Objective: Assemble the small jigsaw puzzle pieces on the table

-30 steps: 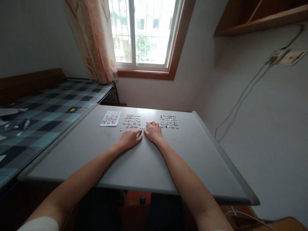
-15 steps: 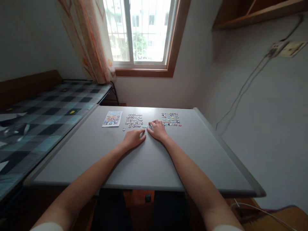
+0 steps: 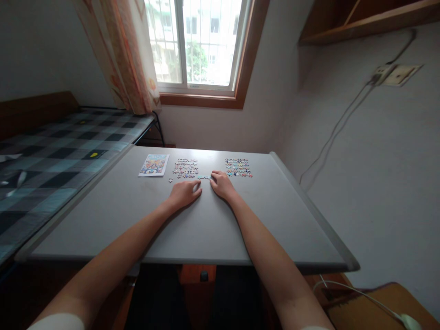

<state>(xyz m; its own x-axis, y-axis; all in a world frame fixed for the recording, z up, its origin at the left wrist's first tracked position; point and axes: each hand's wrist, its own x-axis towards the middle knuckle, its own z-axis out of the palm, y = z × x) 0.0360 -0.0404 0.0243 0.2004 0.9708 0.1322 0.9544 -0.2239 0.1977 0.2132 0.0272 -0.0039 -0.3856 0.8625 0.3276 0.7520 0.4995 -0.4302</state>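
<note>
A short strip of joined jigsaw puzzle pieces [image 3: 203, 177], light blue and green, lies flat on the grey table in front of my hands. My right hand [image 3: 222, 185] rests at the strip's right end, its fingers drawn together over a puzzle piece there. Just below the strip's left end is my left hand [image 3: 184, 192], with curled fingers, a gap between thumb and forefinger and nothing visible in it. Rows of loose puzzle pieces [image 3: 186, 168] lie beyond my left hand. Another block of puzzle pieces [image 3: 238, 167] sits beyond my right hand. One single piece [image 3: 170, 180] lies apart at left.
A printed picture sheet [image 3: 154, 165] lies at the left of the table [image 3: 213, 229]. A bed with a checked cover [image 3: 68, 151] stands along the left side. A cable [image 3: 330, 135] hangs down the right wall from a socket, and a window [image 3: 206, 46] is ahead.
The view has shifted slightly. My right hand's fingers have drawn closer together at the strip's right end, and more of the strip shows. My left hand has hardly moved.
</note>
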